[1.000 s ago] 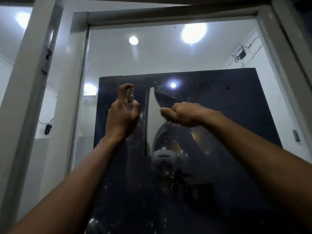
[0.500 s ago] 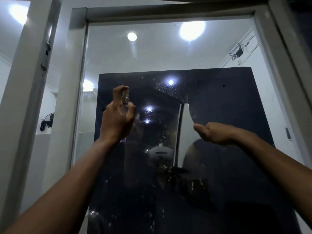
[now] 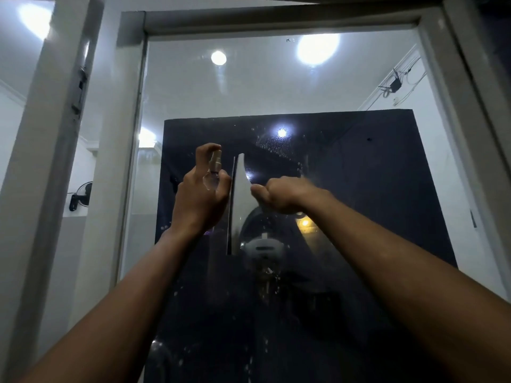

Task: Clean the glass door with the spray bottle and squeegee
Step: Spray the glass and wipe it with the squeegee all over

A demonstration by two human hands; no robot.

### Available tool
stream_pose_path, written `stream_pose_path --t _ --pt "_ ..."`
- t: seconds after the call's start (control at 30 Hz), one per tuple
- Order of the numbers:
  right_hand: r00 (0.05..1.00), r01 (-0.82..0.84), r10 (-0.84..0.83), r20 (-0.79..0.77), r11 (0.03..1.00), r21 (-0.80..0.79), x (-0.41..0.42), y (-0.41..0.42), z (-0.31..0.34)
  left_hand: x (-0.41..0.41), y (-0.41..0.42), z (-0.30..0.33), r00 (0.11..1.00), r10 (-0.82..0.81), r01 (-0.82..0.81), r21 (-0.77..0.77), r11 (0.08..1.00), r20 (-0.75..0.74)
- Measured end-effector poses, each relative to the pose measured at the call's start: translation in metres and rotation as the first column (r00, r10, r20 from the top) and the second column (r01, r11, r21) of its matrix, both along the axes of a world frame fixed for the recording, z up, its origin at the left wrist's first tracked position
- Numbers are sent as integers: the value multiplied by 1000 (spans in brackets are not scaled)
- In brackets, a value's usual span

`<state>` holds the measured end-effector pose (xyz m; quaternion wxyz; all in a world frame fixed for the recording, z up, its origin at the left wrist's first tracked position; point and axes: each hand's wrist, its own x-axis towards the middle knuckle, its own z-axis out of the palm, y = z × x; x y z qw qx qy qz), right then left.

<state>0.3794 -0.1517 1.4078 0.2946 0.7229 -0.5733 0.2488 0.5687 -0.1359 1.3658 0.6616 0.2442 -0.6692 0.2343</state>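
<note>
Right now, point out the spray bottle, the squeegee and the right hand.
spray bottle [image 3: 215, 161], head view, on its nozzle cap
squeegee [image 3: 240, 189], head view, on the white blade body
right hand [image 3: 279, 195], head view, on the knuckles

White walls [image 3: 448, 161] and a white ceiling [image 3: 249, 87] out there, lit hard by round ceiling lights [image 3: 318, 48], glare blooming off them. A big dark panel [image 3: 373, 175] stands upright in the middle, speckled with droplets. Up in the right corner, loose cables [image 3: 398, 84] run along the wall. Far left, a small wall fan [image 3: 81, 194] hangs beside a pale grey post [image 3: 47, 161].
</note>
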Motion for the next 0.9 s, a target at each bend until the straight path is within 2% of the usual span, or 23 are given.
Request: stream_pose_path --t 0.2,0.3,0.4,0.6,0.7,0.8,0.9 --pt "991 -77 56 124 981 177 -84 2 -35 -1 -2 -8 1000 -4 5 19 1000 -12" --pt "979 35 -65 192 987 159 -136 14 -61 -5 -5 -10 1000 -16 17 12 1000 -11" --pt "967 116 -129 218 991 70 -157 29 -64 -10 -3 -10 1000 -24 24 21 999 -13" --pt "964 29 5 265 992 -124 -100 34 -8 -19 2 9 999 -45 45 23 999 -27" --pt "969 -33 53 240 996 -84 -44 19 20 -19 3 19 998 -48 48 1 999 -28" --pt "937 -130 121 328 992 5 -11 4 35 -18 1 23 999 -24 23 -39 999 -28" --pt "899 -180 139 415 982 62 -15 -8 32 -16 0 22 1000 -30 29 -43 999 -10"
